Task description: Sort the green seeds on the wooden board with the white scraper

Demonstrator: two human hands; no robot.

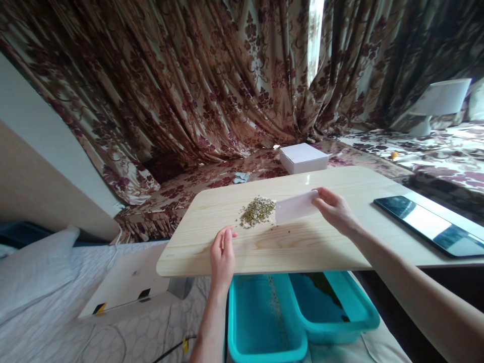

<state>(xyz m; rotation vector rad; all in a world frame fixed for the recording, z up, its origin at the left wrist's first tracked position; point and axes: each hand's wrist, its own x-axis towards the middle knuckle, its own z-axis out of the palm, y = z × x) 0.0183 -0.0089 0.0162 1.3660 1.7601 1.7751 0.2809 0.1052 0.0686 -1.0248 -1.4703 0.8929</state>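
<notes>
On the light wooden tabletop [212, 212] lies a loose pile of small green and whitish grains [257, 210], with a few stray grains near it. My right hand [335, 206] pinches the far right end of a thin white card [295, 207] between thumb and fingers. The card slants over the table, and its left end reaches the pile's right edge. Just in front of the pile, my left hand [223, 252] rests at the near side of the tabletop. Its fingers are loosely bent with the thumb raised, and nothing shows in them.
Below the table's near edge stand two turquoise tubs: the left tub [260, 312] has pale grains, the right tub [333, 302] dark green ones. A black tablet [431, 224] lies on the right. Behind are a white box [303, 157] and a folded cloth [241, 177].
</notes>
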